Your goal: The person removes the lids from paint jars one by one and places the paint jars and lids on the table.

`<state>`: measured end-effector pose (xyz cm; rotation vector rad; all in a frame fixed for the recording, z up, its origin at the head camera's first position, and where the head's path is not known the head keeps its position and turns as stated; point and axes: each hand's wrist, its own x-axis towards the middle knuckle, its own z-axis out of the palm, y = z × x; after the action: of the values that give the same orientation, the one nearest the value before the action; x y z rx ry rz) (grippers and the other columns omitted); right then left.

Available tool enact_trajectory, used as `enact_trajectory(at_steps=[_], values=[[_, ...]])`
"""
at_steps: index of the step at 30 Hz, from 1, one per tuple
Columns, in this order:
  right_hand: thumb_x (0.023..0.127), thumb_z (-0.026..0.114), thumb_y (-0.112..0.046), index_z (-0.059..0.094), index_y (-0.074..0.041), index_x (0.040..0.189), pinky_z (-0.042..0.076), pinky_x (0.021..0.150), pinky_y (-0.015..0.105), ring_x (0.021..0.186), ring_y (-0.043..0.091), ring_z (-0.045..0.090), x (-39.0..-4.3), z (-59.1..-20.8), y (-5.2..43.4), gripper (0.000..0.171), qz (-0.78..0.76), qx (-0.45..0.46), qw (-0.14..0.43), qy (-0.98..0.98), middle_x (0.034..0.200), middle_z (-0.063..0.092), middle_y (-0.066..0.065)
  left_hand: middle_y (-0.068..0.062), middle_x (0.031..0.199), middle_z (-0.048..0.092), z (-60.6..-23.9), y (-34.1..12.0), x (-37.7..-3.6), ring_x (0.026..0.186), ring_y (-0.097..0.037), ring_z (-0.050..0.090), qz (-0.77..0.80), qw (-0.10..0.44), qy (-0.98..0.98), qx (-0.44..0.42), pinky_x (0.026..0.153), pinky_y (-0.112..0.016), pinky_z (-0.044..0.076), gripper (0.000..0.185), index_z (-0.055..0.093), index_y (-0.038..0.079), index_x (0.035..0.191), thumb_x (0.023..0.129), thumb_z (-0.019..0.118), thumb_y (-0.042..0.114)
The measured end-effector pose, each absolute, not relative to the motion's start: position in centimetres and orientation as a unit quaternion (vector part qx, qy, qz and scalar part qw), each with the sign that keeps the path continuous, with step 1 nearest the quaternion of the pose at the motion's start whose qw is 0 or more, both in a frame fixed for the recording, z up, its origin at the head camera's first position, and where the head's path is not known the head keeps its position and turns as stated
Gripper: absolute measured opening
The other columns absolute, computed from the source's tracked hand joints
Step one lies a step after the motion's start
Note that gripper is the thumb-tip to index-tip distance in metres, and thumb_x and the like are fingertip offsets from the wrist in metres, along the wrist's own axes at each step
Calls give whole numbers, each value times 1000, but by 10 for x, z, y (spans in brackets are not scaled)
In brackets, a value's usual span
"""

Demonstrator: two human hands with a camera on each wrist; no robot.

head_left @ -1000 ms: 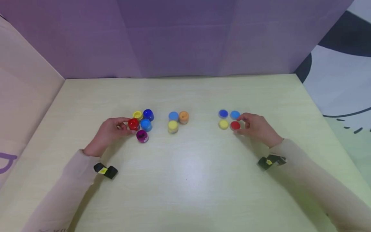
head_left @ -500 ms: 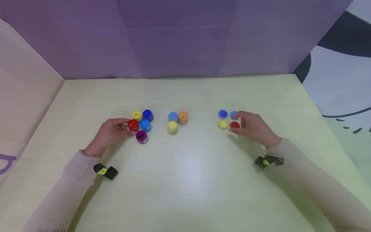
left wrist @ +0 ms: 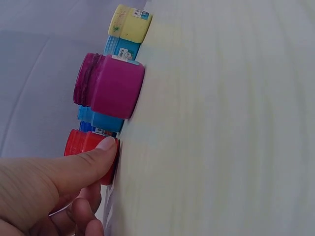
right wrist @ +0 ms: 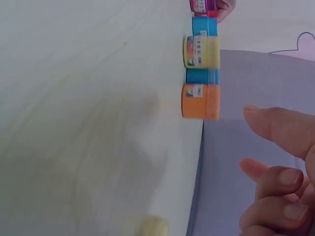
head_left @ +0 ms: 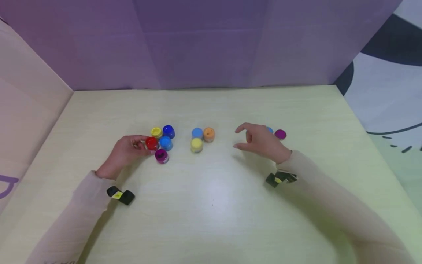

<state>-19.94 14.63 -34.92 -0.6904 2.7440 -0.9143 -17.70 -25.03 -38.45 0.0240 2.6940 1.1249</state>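
Note:
My left hand (head_left: 126,152) pinches a small red paint jar (head_left: 152,143) standing on the table; the left wrist view shows the thumb pressed against its side. Close around it are a yellow jar (head_left: 156,132), a dark blue jar (head_left: 169,131), a light blue jar (head_left: 166,143) and a purple jar (left wrist: 115,86). Right of these, my right hand (head_left: 262,142) hovers over the table, thumb and index finger spread apart with nothing between them. Behind its knuckles a light blue lid (head_left: 269,129) peeks out beside a purple lid (head_left: 280,134). The hand hides other lids.
Between the hands stand a blue-topped jar (head_left: 197,132), a pale yellow jar (head_left: 196,145) and an orange jar (right wrist: 201,102). A purple panel (head_left: 204,55) borders the table's (head_left: 211,223) far edge. A pale panel (head_left: 29,84) rises at the left.
The right hand has moved left from beside the red lid toward the middle jars, uncovering the purple lid and covering the dark blue, yellow and red ones. The left hand stays on the red jar.

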Motion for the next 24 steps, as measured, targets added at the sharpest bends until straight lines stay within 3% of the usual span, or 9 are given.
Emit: enact_trajectory(at_steps=[16,24], values=[[82,75,-22,59,-3,115,36,55,27,55,15,40,-214,-361,110,41,-332,-228,130,906,61,45,1,-6,76,59,-387,-247,-176,79,-25,50,387,123,914,-9,69,-31,40,50,58,6,127,82,74,21],[83,73,-23,59,-6,116,37,55,28,55,16,43,-220,-362,102,40,-328,-223,116,911,62,48,2,-6,80,60,-385,-250,-176,81,-24,51,367,132,921,-16,67,-30,42,57,55,6,130,82,74,27]])
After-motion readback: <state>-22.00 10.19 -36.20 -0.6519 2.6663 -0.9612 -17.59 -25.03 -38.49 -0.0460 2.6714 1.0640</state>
